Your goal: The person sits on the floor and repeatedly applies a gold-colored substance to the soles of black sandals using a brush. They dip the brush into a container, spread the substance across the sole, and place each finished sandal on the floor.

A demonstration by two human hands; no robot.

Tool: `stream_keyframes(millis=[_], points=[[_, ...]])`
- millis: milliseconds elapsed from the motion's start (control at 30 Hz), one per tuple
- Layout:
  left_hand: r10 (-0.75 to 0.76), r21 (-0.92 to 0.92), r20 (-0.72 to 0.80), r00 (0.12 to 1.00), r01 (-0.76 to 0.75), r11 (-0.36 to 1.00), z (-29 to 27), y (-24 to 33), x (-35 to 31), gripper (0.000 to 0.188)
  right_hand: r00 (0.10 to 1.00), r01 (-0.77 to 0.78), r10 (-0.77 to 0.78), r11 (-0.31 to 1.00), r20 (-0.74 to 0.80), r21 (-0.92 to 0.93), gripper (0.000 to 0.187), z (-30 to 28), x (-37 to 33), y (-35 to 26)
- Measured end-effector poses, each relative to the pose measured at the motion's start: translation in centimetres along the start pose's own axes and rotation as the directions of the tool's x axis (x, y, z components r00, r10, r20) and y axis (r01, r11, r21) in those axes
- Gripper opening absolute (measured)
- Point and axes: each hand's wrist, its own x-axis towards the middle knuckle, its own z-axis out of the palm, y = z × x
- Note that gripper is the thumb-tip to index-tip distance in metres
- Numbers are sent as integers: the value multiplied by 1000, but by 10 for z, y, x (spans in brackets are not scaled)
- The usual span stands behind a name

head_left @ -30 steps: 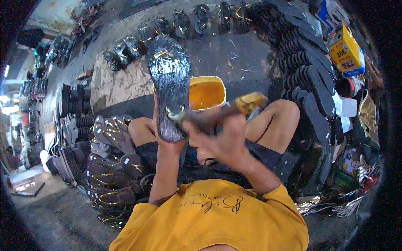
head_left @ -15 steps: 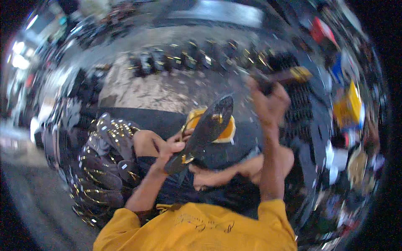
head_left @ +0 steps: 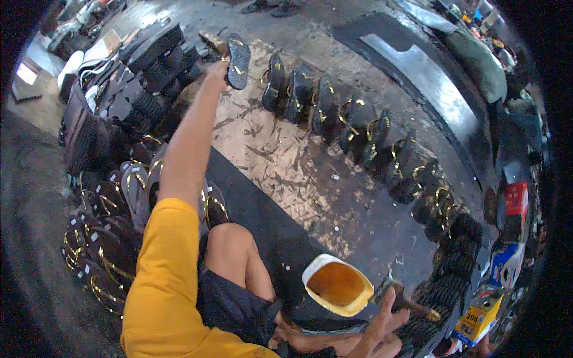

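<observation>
My left arm is stretched out to the far left, and my left hand (head_left: 219, 74) grips a dark flip-flop (head_left: 239, 67) with gold straps by its edge. That flip-flop is held at the left end of a row of similar flip-flops (head_left: 325, 102). Low on the right, my right hand (head_left: 382, 322) is closed around a brush (head_left: 412, 303) with a brownish handle; blur hides part of its head. Just left of that hand stands a white-and-yellow tub (head_left: 309, 269) holding an amber-brown liquid.
Finished-looking flip-flops with gold straps (head_left: 134, 185) are heaped at my left, near stacked dark soles (head_left: 155, 59). More dark soles (head_left: 441, 286) line the right side. Beyond them are a yellow box (head_left: 479, 319) and a red box (head_left: 515, 198). A shiny sheet (head_left: 418, 77) lies at the far right.
My left hand has carried the flip-flop from over the tub out to the far left. My right hand has come down beside the tub with the brush. The view has turned.
</observation>
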Motion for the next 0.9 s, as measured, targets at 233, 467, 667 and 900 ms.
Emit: stream_keyframes(millis=[233,467,667,900], points=[[-482,-335,58,874,472,816,90,-81,30,44,985,-114,146,952,94,-285,51,11,27,-31],[-650,-956,-54,758,-228,-187,-71,231,-143,18,778,533,-599,467,191,-705,51,-10,81,35],[-580,-752,-226,782,238,615,-239,253,-414,35,978,208,-195,903,-73,376,30,-56,23,-22],[-433,-280,72,899,434,856,-168,156,-476,30,878,374,-292,913,380,-162,26,-12,-21,-7]])
